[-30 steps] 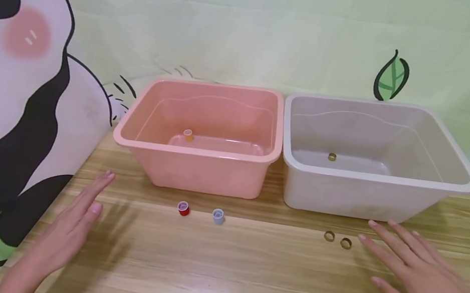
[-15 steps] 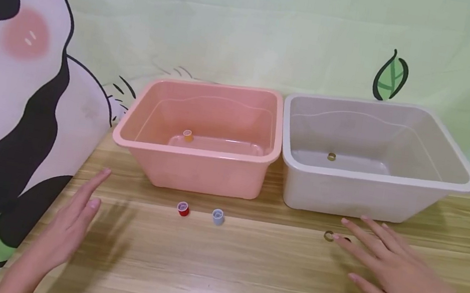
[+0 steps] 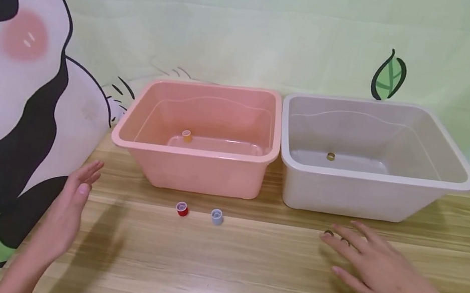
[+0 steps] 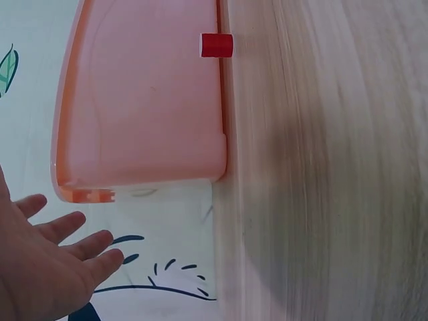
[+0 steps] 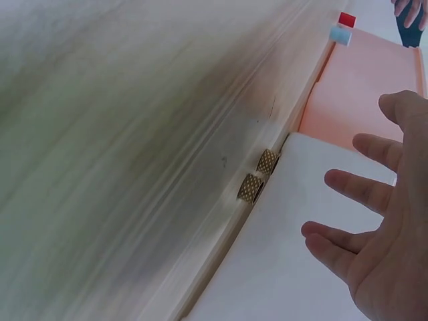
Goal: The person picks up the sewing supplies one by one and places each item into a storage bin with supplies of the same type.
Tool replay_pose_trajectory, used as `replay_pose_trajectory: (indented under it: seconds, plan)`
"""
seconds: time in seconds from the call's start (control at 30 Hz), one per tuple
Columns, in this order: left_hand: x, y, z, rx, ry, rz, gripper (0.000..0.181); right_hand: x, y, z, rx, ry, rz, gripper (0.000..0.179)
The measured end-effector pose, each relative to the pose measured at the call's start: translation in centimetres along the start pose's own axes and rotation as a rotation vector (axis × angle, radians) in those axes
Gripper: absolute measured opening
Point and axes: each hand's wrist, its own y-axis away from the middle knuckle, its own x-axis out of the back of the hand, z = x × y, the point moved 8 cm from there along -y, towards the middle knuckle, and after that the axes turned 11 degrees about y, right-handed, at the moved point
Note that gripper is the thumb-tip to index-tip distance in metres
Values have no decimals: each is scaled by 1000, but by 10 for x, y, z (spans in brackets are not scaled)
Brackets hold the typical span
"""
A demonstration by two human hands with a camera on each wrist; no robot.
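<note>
My right hand (image 3: pixel 373 273) hovers, fingers spread, over two brass-coloured rings with a studded surface. In the head view its fingers partly cover them; the right wrist view shows the nearer ring (image 5: pixel 251 188) and the farther ring (image 5: pixel 267 162) standing apart from the hand. My left hand (image 3: pixel 65 215) is held above the table's left side, fingers extended, holding nothing. A small red cap (image 3: pixel 182 209) and a pale blue cap (image 3: pixel 217 217) stand on the table before the pink tub (image 3: pixel 195 171). Inside that tub is an orange cap (image 3: pixel 187 135). Another ring (image 3: pixel 331 156) lies in the grey tub (image 3: pixel 346 196).
Both tubs stand side by side at the back of the wooden table (image 3: pixel 198 272), their rims nearly touching. Behind them hangs a pale green cloth (image 3: pixel 243 31) printed with a panda and leaves.
My right hand has moved left and come over the two rings, partly covering them in the head view. My left hand has shifted slightly left. Caps and tubs stay put.
</note>
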Motion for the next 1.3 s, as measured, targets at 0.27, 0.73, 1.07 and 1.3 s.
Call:
replay_pose_trajectory:
  seconds: [0.27, 0.73, 1.07, 1.3]
  plan:
    - [7, -1, 0, 5, 20, 55, 46, 1, -9, -10, 81, 36, 42, 53]
    - [11, -4, -2, -26, 28, 90, 45, 1, -23, -18, 134, -33, 139, 36]
    - [17, -6, 0, -64, 80, 190, 44, 10, -36, -25, 167, -115, 191, 33]
    - [14, -7, 7, -123, 72, 190, 43, 13, -42, -28, 184, -131, 224, 34]
